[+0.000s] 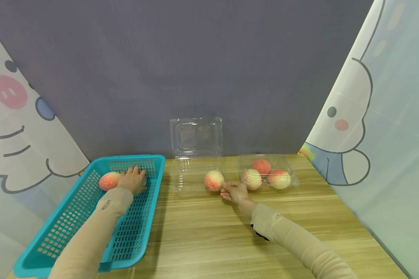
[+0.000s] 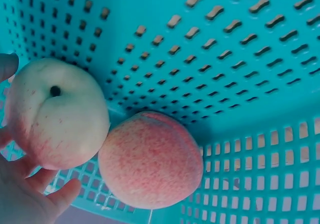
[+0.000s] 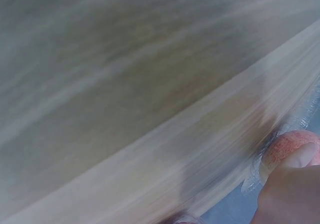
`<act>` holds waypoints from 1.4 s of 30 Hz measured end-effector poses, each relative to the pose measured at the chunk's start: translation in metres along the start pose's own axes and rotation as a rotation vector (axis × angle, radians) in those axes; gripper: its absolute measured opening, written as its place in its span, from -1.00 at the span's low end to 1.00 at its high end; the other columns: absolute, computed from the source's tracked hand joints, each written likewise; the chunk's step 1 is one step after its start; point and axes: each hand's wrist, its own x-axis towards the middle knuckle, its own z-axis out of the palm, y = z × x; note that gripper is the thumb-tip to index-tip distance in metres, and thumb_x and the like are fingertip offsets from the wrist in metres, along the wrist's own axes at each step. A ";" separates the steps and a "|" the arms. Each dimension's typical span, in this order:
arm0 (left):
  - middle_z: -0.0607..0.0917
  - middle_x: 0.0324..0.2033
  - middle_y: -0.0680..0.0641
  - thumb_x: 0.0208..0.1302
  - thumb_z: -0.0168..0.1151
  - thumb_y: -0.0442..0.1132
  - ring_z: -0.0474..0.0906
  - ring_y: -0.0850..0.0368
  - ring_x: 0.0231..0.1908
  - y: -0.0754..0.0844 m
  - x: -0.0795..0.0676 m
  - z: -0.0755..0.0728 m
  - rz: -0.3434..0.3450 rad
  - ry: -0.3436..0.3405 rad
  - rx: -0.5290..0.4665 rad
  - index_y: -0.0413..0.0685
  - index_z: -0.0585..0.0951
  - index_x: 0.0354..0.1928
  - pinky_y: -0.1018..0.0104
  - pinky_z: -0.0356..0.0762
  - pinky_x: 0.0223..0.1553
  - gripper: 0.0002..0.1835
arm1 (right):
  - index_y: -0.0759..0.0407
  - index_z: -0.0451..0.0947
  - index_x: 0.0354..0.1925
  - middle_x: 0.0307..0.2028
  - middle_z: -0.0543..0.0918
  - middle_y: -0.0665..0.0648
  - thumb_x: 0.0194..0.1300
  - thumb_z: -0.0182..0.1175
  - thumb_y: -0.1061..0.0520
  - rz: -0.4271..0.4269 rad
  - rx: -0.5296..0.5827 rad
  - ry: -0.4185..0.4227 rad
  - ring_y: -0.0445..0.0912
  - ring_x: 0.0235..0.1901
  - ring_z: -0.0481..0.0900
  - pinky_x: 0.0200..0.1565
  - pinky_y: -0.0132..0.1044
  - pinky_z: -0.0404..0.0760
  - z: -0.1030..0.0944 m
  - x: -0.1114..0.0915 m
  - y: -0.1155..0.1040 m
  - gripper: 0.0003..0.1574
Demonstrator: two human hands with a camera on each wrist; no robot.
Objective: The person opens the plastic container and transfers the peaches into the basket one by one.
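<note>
My left hand (image 1: 132, 180) is down inside the blue-green basket (image 1: 149, 232), around a pale peach (image 2: 60, 114). The thumb is at its upper left and the fingers (image 2: 42, 179) curve below it in the left wrist view. Touching it is a redder peach (image 1: 109, 181). My right hand (image 1: 238, 193) pinches the right front edge of an open clear plastic box (image 1: 190, 180). Inside that box, by the fingertips, sits one peach (image 1: 214, 180). The right wrist view shows the thumb (image 3: 300, 156) in front of a reddish peach (image 3: 285, 148).
Right of the open box stands a second clear box (image 1: 288, 161) with three peaches (image 1: 261, 167). The open box's lid (image 1: 196, 137) stands up against the dark grey backdrop (image 1: 202, 69). Both boxes and the basket rest on a wooden table (image 1: 202, 240).
</note>
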 end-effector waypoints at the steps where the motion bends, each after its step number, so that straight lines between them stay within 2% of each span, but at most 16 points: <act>1: 0.38 0.04 -0.38 -0.01 0.35 -0.02 0.27 -0.34 0.08 0.000 -0.001 -0.002 0.004 -0.002 0.001 -0.22 0.38 0.13 -0.29 0.32 -0.02 -0.31 | 0.49 0.43 -0.04 -0.51 0.63 0.11 0.31 0.07 0.16 0.000 0.001 0.000 -0.21 -0.57 0.62 -0.42 -0.41 0.64 0.000 0.000 0.000 -0.61; 6: 0.37 0.09 -0.40 0.18 0.08 -0.15 0.25 -0.36 0.13 0.000 -0.003 -0.015 0.023 0.023 -0.018 -0.25 0.41 0.14 -0.32 0.32 -0.01 -0.50 | 0.49 0.43 -0.04 -0.51 0.63 0.11 0.31 0.07 0.17 -0.006 0.010 0.001 -0.21 -0.57 0.62 -0.42 -0.40 0.65 0.000 0.001 0.001 -0.61; 9: 0.37 0.11 -0.40 0.21 -0.04 -0.20 0.24 -0.36 0.15 0.001 -0.003 -0.024 0.042 0.049 -0.027 -0.26 0.42 0.14 -0.32 0.31 0.00 -0.53 | 0.49 0.43 -0.06 -0.48 0.64 0.16 0.31 0.07 0.16 -0.014 0.011 0.002 -0.21 -0.57 0.62 -0.42 -0.40 0.65 0.000 0.002 0.002 -0.61; 16: 0.46 0.03 -0.35 0.12 0.03 -0.22 0.32 -0.30 0.08 0.002 -0.004 -0.037 0.096 0.136 0.007 -0.25 0.48 0.08 -0.24 0.39 -0.03 -0.54 | 0.46 0.44 -0.09 -0.36 0.66 0.30 0.30 0.09 0.15 -0.005 0.004 0.015 -0.21 -0.58 0.62 -0.40 -0.38 0.65 -0.001 0.003 0.002 -0.64; 23: 0.45 0.03 -0.32 0.11 0.24 -0.15 0.30 -0.26 0.11 0.011 -0.007 -0.053 0.143 0.156 0.021 -0.24 0.47 0.09 -0.16 0.42 0.00 -0.49 | 0.46 0.44 -0.09 -0.41 0.65 0.24 0.30 0.08 0.16 -0.007 0.012 0.008 -0.20 -0.56 0.62 -0.38 -0.38 0.66 -0.001 0.001 0.000 -0.64; 30: 0.44 0.05 -0.31 0.09 0.27 -0.14 0.29 -0.24 0.13 0.020 -0.009 -0.066 0.179 0.215 0.028 -0.22 0.49 0.05 -0.14 0.44 0.00 -0.52 | 0.46 0.45 -0.11 -0.43 0.65 0.22 0.29 0.09 0.16 -0.005 0.022 0.008 -0.20 -0.56 0.62 -0.39 -0.38 0.66 0.000 0.002 -0.001 -0.65; 37: 0.46 0.05 -0.29 0.13 0.25 -0.14 0.32 -0.23 0.13 0.039 -0.011 -0.082 0.222 0.203 0.034 -0.21 0.48 0.08 -0.10 0.40 0.07 -0.51 | 0.46 0.44 -0.10 -0.50 0.63 0.14 0.30 0.08 0.14 -0.009 0.006 0.002 -0.20 -0.56 0.63 -0.38 -0.38 0.66 -0.001 0.001 -0.002 -0.63; 42: 0.47 0.07 -0.27 0.13 0.26 -0.11 0.34 -0.21 0.13 0.054 -0.011 -0.085 0.257 0.202 0.060 -0.20 0.48 0.11 -0.10 0.40 0.09 -0.48 | 0.49 0.43 -0.08 -0.50 0.63 0.14 0.31 0.08 0.15 -0.010 0.013 -0.008 -0.20 -0.56 0.62 -0.38 -0.37 0.66 -0.001 0.001 -0.001 -0.61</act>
